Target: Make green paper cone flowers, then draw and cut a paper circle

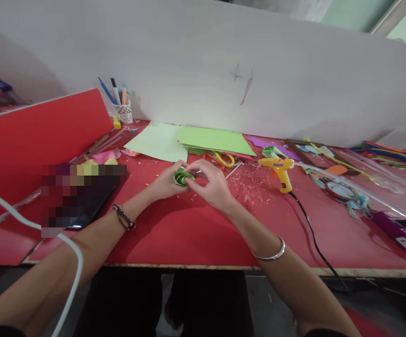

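Note:
Between my two hands is a green rolled paper flower [181,177], its coiled layers facing up. My left hand [167,181] grips it from the left, with the fingers curled round its side. From the right, my right hand [210,181] pinches its edge between thumb and fingers. Both hands are above the red tabletop [188,229]. Behind them lie scissors with yellow and orange handles [224,159], partly covered by green paper sheets [217,139]. To the right of my right hand, a yellow glue gun [280,172] rests on the table.
A pale green sheet [160,140] and a pen cup [123,112] are at the back. On the left are a dark tablet-like device [93,201], a red board [48,135] and a white cable [78,255]. On the right lie pipe cleaners [388,152] and a purple power strip [397,234].

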Tool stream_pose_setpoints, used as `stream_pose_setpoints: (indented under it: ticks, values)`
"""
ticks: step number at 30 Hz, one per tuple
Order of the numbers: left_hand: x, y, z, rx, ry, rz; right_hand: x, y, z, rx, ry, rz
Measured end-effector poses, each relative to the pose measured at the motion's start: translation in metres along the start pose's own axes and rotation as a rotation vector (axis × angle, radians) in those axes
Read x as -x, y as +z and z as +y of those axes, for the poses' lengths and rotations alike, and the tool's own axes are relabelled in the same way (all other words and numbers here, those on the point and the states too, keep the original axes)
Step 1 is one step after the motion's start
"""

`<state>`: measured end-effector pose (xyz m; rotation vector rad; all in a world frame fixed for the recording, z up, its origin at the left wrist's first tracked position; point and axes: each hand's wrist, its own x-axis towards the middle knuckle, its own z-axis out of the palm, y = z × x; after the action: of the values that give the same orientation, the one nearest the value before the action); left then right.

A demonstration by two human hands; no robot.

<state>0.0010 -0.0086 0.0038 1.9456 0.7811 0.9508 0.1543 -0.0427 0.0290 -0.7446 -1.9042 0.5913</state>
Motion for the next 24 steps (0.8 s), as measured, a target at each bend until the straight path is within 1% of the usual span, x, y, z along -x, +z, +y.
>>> stream_pose_setpoints:
  ticks: [4, 6, 10, 12, 16, 20, 24]
  values:
    - [0.000, 0.000, -0.007, 0.050, 0.056, 0.040, 0.000, 0.003, 0.004, -0.126, 0.104, 0.062]
    - [0.000, -0.001, -0.007, 0.027, 0.085, 0.045, -0.001, 0.003, 0.007, -0.117, 0.116, 0.074]
    - [0.001, -0.002, -0.001, -0.075, 0.106, 0.021, -0.002, -0.001, 0.008, -0.020, 0.092, 0.089]
    - [0.001, -0.002, 0.003, -0.091, 0.084, -0.018, -0.002, -0.003, 0.006, 0.028, 0.067, 0.086]
    - [0.001, -0.002, 0.008, -0.080, -0.015, -0.085, -0.003, -0.004, 0.000, 0.108, 0.006, 0.061]
    - [0.001, -0.003, 0.011, -0.022, -0.060, -0.076, -0.002, -0.003, -0.002, 0.111, -0.027, 0.049]
    - [0.001, -0.004, 0.013, 0.023, -0.115, -0.075, -0.003, -0.003, -0.002, 0.108, -0.023, 0.049]
